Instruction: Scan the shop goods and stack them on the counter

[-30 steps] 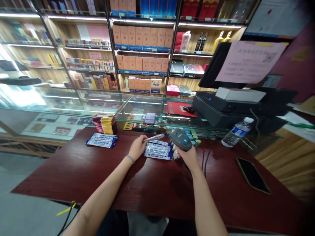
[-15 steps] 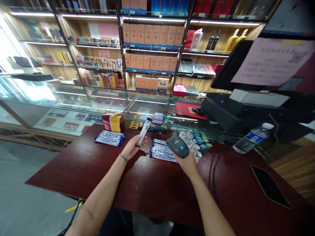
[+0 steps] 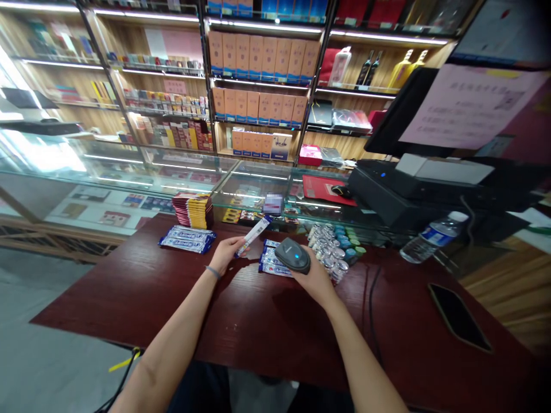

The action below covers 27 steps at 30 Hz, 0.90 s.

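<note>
Between the fingers of my left hand [image 3: 227, 253] is a slim snack bar in a blue-and-white wrapper [image 3: 253, 235], tilted up to the right, its pale printed side toward me. My right hand [image 3: 316, 278] is wrapped round a dark handheld barcode scanner [image 3: 293, 256] with a lit blue light; its head points left toward the bar. Beneath the scanner, several similar wrapped bars [image 3: 270, 265] lie on the table, partly hidden. Left of my left hand is another group of blue-and-white bars [image 3: 187, 238]. Behind that group rises a stack of red-and-yellow packets [image 3: 193, 210].
Several small cans [image 3: 329, 249] stand right of the scanner. A water bottle [image 3: 433, 238], a phone [image 3: 460, 316] and a black cable [image 3: 371, 304] are on the right of the dark red table [image 3: 258, 327]. A glass counter [image 3: 181, 172] and a monitor [image 3: 402, 109] border the back.
The bar in my left hand has tipped further to the right. My right hand has brought the scanner left, closer to the bar. The view has shifted slightly.
</note>
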Each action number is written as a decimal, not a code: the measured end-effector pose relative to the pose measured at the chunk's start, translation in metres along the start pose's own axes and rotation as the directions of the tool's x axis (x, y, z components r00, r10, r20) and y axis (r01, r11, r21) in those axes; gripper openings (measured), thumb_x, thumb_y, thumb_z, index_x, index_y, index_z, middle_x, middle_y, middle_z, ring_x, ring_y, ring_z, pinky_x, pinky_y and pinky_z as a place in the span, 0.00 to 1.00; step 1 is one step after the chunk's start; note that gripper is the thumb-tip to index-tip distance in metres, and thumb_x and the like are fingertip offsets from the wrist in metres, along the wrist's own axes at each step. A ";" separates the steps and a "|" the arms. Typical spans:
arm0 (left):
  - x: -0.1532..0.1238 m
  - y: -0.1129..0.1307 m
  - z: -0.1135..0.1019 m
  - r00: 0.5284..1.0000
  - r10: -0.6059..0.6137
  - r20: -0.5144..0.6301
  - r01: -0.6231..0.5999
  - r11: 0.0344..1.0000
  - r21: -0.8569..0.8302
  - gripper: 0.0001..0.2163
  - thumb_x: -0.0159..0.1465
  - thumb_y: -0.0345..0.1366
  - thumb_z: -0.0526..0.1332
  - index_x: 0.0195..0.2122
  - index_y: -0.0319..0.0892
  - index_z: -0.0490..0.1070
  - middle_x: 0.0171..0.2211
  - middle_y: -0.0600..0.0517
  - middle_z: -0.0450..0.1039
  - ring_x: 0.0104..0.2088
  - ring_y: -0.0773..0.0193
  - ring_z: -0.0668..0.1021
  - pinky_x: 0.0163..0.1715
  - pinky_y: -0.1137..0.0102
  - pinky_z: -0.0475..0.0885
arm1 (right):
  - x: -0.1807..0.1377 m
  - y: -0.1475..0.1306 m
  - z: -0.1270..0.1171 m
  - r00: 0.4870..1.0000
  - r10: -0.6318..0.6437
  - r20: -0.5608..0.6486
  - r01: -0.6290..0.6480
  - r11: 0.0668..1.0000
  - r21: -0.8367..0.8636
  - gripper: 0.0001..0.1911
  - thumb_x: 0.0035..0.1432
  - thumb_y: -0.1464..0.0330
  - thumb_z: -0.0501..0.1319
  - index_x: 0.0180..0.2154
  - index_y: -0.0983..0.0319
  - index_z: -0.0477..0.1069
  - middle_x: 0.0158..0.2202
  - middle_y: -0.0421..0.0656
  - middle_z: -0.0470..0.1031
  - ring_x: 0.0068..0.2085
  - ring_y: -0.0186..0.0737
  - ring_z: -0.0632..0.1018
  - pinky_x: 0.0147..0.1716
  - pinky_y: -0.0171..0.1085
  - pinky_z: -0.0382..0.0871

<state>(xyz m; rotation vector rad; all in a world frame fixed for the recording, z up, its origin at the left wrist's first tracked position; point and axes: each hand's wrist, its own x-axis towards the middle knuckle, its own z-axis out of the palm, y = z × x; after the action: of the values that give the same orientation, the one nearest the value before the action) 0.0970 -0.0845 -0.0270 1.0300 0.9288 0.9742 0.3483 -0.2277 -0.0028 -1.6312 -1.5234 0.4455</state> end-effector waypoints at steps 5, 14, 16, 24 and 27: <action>-0.001 0.000 0.001 1.000 0.022 0.010 -0.023 1.000 0.018 0.23 0.52 0.44 0.74 0.45 0.35 0.79 0.37 0.44 0.81 0.35 0.60 0.82 0.33 0.71 0.78 | 0.000 0.001 0.000 1.000 0.000 0.023 0.001 0.998 -0.057 0.26 0.50 0.62 0.67 0.52 0.57 0.70 0.41 0.46 0.82 0.43 0.52 0.82 0.42 0.45 0.75; 0.000 -0.001 0.000 0.999 0.005 0.035 -0.001 0.993 -0.119 0.17 0.57 0.38 0.72 0.45 0.35 0.78 0.42 0.42 0.80 0.34 0.63 0.81 0.33 0.71 0.78 | 0.000 -0.001 -0.003 0.997 0.008 -0.077 -0.004 0.999 0.052 0.23 0.49 0.63 0.66 0.48 0.57 0.69 0.41 0.45 0.82 0.44 0.50 0.81 0.44 0.44 0.74; 0.002 -0.003 -0.001 0.999 -0.001 0.044 0.008 0.987 -0.162 0.16 0.59 0.38 0.70 0.46 0.35 0.78 0.42 0.41 0.79 0.34 0.64 0.81 0.32 0.72 0.78 | 0.000 -0.001 -0.002 0.996 0.008 -0.085 -0.002 0.998 0.062 0.22 0.49 0.63 0.66 0.48 0.57 0.69 0.41 0.44 0.82 0.44 0.49 0.81 0.44 0.43 0.74; -0.003 -0.002 0.000 0.989 0.048 0.142 -0.019 0.980 -0.200 0.15 0.62 0.36 0.67 0.49 0.36 0.76 0.47 0.40 0.78 0.39 0.64 0.80 0.39 0.72 0.76 | 0.001 0.001 -0.002 0.991 -0.022 -0.130 0.034 0.995 0.094 0.24 0.50 0.62 0.65 0.50 0.58 0.69 0.44 0.46 0.81 0.46 0.49 0.81 0.46 0.43 0.74; -0.006 0.003 0.003 0.986 0.075 0.152 -0.036 0.969 -0.244 0.17 0.60 0.36 0.69 0.49 0.36 0.75 0.47 0.41 0.77 0.41 0.62 0.80 0.43 0.68 0.76 | 0.001 0.001 -0.003 0.989 -0.026 -0.143 0.041 0.994 0.105 0.24 0.51 0.61 0.65 0.50 0.59 0.69 0.44 0.47 0.80 0.45 0.49 0.81 0.46 0.44 0.74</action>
<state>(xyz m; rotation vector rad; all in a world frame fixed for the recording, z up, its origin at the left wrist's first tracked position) 0.0976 -0.0902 -0.0220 0.9166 0.6344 1.0076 0.3515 -0.2275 -0.0020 -1.5185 -1.3957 0.3786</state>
